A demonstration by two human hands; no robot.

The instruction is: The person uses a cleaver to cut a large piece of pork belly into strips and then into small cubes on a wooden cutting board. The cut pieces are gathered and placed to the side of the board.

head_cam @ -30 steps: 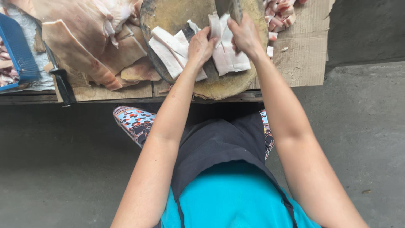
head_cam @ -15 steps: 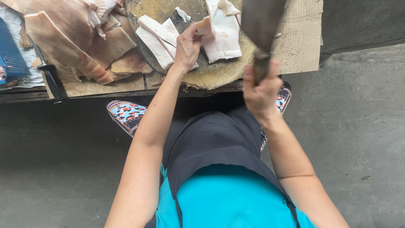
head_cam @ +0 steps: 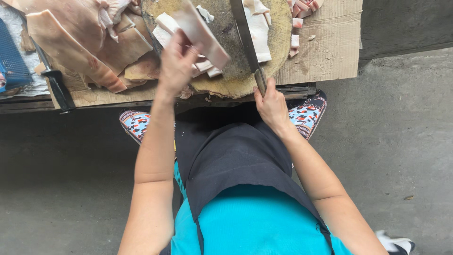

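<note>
Your left hand (head_cam: 175, 63) holds a long pale strip of meat (head_cam: 200, 33) lifted above the round wooden chopping block (head_cam: 226, 80); the fingers are closed around its lower end, and the strip is blurred. Your right hand (head_cam: 271, 105) is at the near edge of the block; its fingers are wrapped tight on the handle of a cleaver (head_cam: 245, 35), whose blade lies across the block, pointing away from you. Just right of the blade rests a white slab of fat (head_cam: 258, 28); under your left hand lie more cut strips (head_cam: 205, 68). Left of the block, big pieces of skin and meat (head_cam: 80, 42) are piled on the table (head_cam: 292, 89); a black-handled knife (head_cam: 56, 85) lies at the front edge, beside a blue basket (head_cam: 12, 63). Right of the block, small cubes (head_cam: 297, 23) sit on cardboard (head_cam: 325, 52).
</note>
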